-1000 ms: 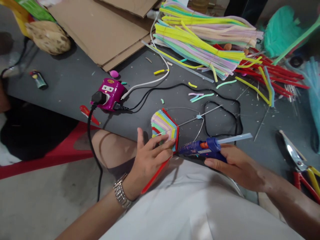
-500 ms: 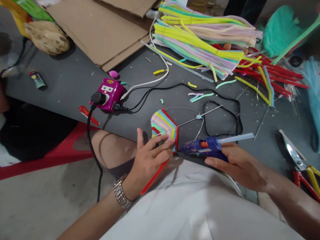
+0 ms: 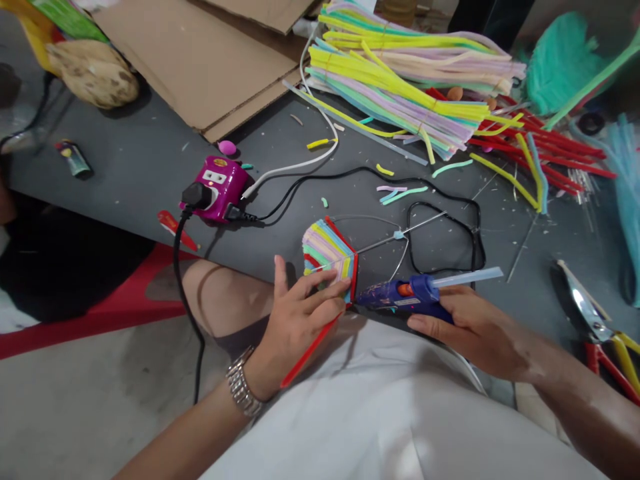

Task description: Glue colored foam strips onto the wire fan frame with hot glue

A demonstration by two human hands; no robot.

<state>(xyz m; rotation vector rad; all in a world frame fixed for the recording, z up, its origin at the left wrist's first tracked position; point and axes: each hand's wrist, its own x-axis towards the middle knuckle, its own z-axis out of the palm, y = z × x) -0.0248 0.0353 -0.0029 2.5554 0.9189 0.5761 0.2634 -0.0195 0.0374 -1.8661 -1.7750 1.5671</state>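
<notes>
A small wire frame partly filled with pastel pipe-cleaner strips (image 3: 327, 252) lies at the near edge of the grey table (image 3: 150, 167). My left hand (image 3: 295, 320) presses on its near side, fingers pinching a long red pipe cleaner (image 3: 307, 353) that runs along the frame's edge. My right hand (image 3: 475, 330) is closed round a blue glue gun (image 3: 407, 297). The gun's nozzle touches the red edge of the frame, and a clear glue stick (image 3: 470, 277) juts from its back.
A magenta power socket (image 3: 220, 187) with black and white cables sits left of the frame. Bundles of pastel and red pipe cleaners (image 3: 415, 80) fill the far right. Cardboard sheets (image 3: 210, 60) lie at the back, pliers (image 3: 600, 327) at the right edge.
The glue gun has shifted very slightly along the frame's red edge. My left hand stays pressed on the frame.
</notes>
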